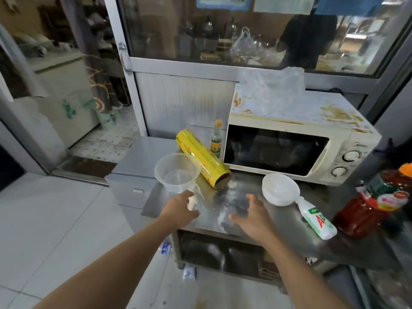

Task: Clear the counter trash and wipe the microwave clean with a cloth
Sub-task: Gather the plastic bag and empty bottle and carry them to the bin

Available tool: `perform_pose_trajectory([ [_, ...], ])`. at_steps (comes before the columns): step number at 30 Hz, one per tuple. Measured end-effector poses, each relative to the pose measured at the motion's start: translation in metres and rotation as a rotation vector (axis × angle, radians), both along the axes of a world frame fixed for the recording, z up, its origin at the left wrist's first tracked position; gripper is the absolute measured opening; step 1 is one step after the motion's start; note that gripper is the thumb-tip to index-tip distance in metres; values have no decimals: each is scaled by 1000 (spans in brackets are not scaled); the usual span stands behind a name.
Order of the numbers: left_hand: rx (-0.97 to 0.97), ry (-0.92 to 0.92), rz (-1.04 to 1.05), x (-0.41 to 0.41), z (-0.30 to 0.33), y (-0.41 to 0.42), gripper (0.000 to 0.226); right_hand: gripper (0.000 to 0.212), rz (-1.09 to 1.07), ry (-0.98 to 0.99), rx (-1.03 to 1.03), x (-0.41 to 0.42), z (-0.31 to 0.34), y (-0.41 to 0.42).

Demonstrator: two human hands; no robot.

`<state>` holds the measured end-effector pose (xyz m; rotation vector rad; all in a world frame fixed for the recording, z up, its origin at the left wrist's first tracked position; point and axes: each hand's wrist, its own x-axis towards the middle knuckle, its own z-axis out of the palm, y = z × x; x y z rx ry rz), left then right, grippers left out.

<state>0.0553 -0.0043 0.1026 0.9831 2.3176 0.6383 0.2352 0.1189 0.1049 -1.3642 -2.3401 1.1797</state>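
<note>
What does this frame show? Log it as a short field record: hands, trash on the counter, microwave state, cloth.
left hand: open, reaching over the counter edge, holding nothing
right hand: open, above the counter, holding nothing
counter items: clear plastic tub, yellow wrap roll lying down, white bowl, white bottle on its side
microwave: door closed, brown stains on top, clear plastic bag on top
cloth: none visible

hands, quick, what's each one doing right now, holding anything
Left hand: open, fingers spread over the counter near the clear tub, holding nothing.
Right hand: open, fingers spread above the counter, holding nothing.
</note>
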Motion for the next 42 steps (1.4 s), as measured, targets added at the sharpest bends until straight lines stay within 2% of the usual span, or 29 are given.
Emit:
perform_pose_trajectory([
  [5,-97,124,-12,-9,-26,31,70,82,26,-20,0,-15,-24,29],
  [13,-154,161,-16,-31,-67,61,73,76,18,-30,-33,-24,-53,59],
  [18,-163,210,15,-40,-88,69,57,73,-21,-58,-27,-25,-63,68],
  [24,-56,278,37,-41,-94,71,25,70,-54,-64,-46,-26,-64,65],
  [34,121,145,-30,-35,-47,70,28,74,-142,-77,53,-27,-23,55],
  [37,167,162,-55,-37,-22,73,27,74,-177,-77,94,-27,-2,55],
  [42,293,153,-98,-38,23,85,41,69,-231,-59,153,-26,35,58],
])
